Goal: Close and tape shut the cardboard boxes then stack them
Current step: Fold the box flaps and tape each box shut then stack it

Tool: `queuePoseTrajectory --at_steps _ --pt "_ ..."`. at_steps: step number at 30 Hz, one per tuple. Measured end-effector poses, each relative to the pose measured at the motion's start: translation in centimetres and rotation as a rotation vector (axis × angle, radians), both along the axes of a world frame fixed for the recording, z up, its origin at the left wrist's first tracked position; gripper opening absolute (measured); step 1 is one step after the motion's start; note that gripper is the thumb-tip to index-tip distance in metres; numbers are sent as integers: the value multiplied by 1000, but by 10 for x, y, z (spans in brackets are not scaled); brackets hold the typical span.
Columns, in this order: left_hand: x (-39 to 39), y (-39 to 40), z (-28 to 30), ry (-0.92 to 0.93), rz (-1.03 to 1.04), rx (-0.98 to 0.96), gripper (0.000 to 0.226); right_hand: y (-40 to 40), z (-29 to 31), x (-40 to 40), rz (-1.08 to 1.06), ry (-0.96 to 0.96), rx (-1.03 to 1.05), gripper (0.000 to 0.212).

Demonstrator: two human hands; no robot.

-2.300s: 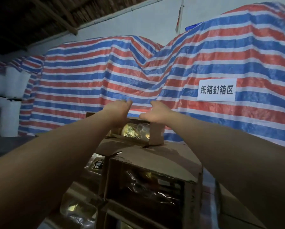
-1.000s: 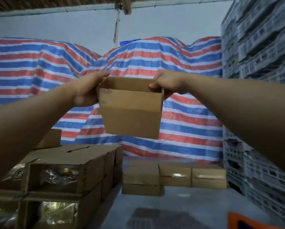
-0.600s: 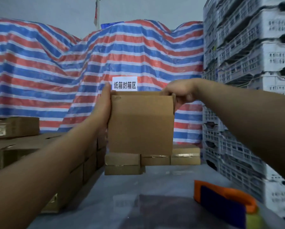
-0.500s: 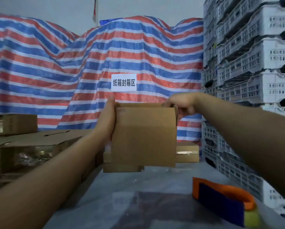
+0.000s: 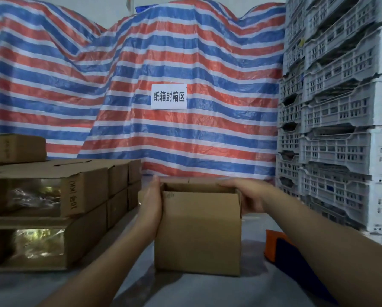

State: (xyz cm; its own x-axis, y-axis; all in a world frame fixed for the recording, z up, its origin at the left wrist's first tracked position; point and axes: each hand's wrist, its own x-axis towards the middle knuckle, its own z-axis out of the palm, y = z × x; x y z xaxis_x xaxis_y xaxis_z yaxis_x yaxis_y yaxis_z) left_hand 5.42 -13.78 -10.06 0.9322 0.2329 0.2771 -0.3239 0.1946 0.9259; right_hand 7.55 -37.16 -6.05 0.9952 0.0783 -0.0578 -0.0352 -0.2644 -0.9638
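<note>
I am looking at an open-topped cardboard box (image 5: 198, 231) sitting on the grey table (image 5: 207, 291), right at the middle of the view. My left hand (image 5: 151, 204) is lying flat against its left wall, fingers straight. My right hand (image 5: 247, 196) is curling over the box's top right rim, grasping it. A stack of windowed cartons (image 5: 52, 209) is standing to the left; an orange and blue tape dispenser (image 5: 280, 247) is lying just right of the box. White plastic crates (image 5: 340, 120) are towering at right, a striped tarp (image 5: 119, 85) with a paper sign (image 5: 169, 96) hanging behind.
</note>
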Motion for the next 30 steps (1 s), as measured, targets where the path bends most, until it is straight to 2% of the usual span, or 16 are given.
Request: queuePoseTrajectory --at_steps 5,10,13,17,22,25,28,30 --pt "7 2 -2 -46 -23 -5 68 17 -31 -10 -30 -80 480 55" --pt "15 7 -10 -40 -164 -107 71 26 -61 -7 -76 -228 621 76" --pt "19 9 -22 -11 -202 -112 71 26 -67 -3 -63 -252 629 84" --pt "25 12 -28 -62 -174 -77 64 22 -71 2 -45 -275 608 61" --pt "26 15 -28 -82 -181 -36 60 23 -64 -8 -109 -322 517 52" --pt "22 13 -25 -79 -148 -20 56 24 -51 -18 -189 -414 498 49" --pt "15 12 -23 -72 -132 16 55 24 -39 -30 -248 -608 323 28" --pt "9 12 -18 -64 -98 36 55 25 -34 -38 -228 -654 215 25"
